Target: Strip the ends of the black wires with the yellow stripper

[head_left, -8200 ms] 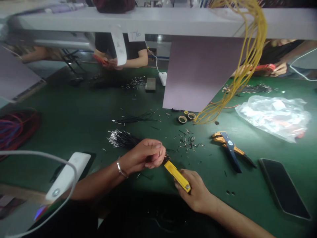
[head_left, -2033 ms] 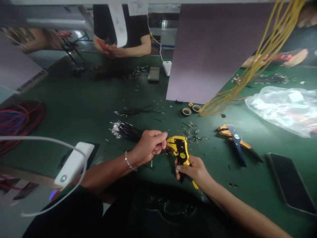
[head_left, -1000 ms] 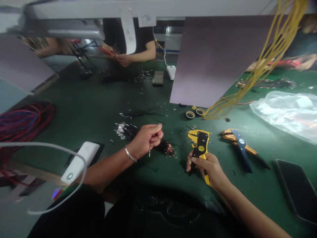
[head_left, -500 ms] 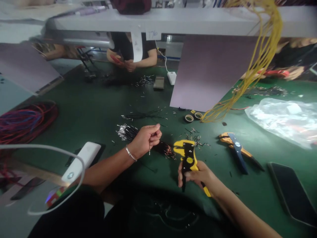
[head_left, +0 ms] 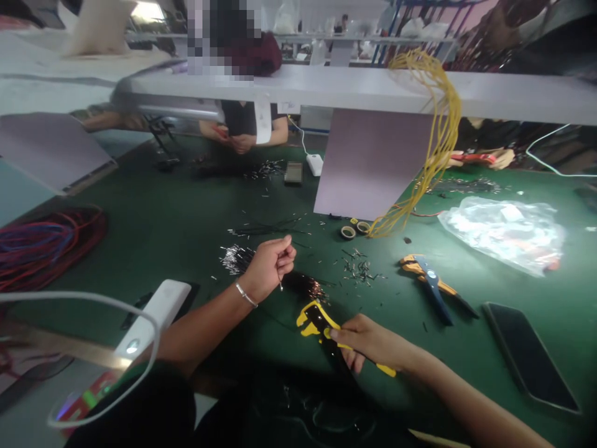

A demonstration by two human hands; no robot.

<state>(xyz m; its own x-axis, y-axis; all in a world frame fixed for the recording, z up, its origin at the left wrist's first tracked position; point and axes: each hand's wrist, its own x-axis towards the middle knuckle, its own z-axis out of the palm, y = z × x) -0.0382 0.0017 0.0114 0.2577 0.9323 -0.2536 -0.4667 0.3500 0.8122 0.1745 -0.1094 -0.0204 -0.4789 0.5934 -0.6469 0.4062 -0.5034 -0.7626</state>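
Observation:
My left hand (head_left: 269, 266) is closed in a pinch above the wires at the middle of the table. Whatever its fingertips hold is too small to make out. Under and beside it lies a bundle of short black wires (head_left: 239, 258), silvery at the far left end, with copper-coloured ends (head_left: 313, 287) to the right. My right hand (head_left: 361, 339) grips a yellow and black wire stripper (head_left: 321, 320), its jaws pointing up and left, near those copper ends. More loose black wires (head_left: 265, 229) lie just beyond my left hand.
Black offcuts (head_left: 361, 269), tape rolls (head_left: 347, 233), a blue and orange wire stripper (head_left: 431, 280), a phone (head_left: 529, 354) and a plastic bag (head_left: 506, 233) lie rightward. Yellow wires (head_left: 445, 124) hang from the shelf (head_left: 326, 87). Red and blue cable coils (head_left: 46, 242) lie left. Co-workers sit opposite.
The wire stripper in my right hand has moved down and left and tilted, away from the offcuts. My left hand keeps its pinch over the wires. The camera view has tilted up.

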